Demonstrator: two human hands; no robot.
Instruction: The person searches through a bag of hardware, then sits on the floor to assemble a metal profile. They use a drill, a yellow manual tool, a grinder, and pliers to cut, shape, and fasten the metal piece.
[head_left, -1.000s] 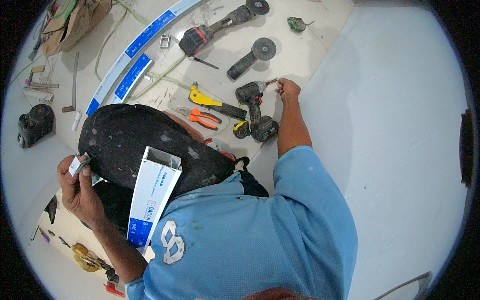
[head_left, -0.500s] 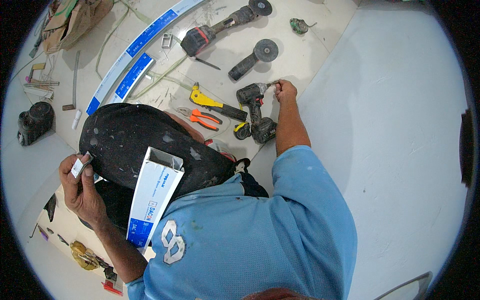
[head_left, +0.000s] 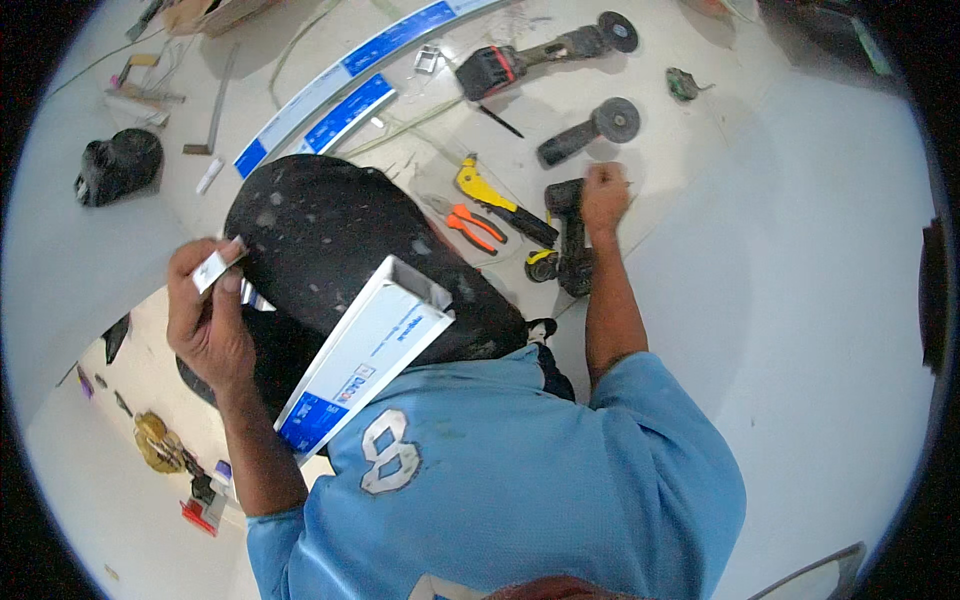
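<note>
My left hand [head_left: 212,325] is raised beside my black-clad knee, pinching a small silvery metal piece [head_left: 216,266] between thumb and fingers. On the floor to the right, my right hand [head_left: 604,205] is curled over the front end of a dark cordless drill [head_left: 574,243], hiding its chuck. Motion blurs those fingers. A rectangular hollow metal tube [head_left: 362,352] with white and blue protective film slants across my lap, its open end upward; neither hand touches it. By the drill's base sits a yellow-and-black tape measure [head_left: 542,265].
A yellow-and-black hand riveter [head_left: 500,205] and orange-handled pliers [head_left: 475,226] lie left of the drill. Farther off are two angle grinders [head_left: 545,55] [head_left: 592,132] and blue-filmed metal profiles [head_left: 345,112]. A dark case-like object [head_left: 120,167] stands far left; a pale wall [head_left: 790,300] rises at right.
The view has shifted, so the floor things appear farther right. My right hand has moved from the drill's bit tip back over its chuck. My left hand still pinches the metal piece.
</note>
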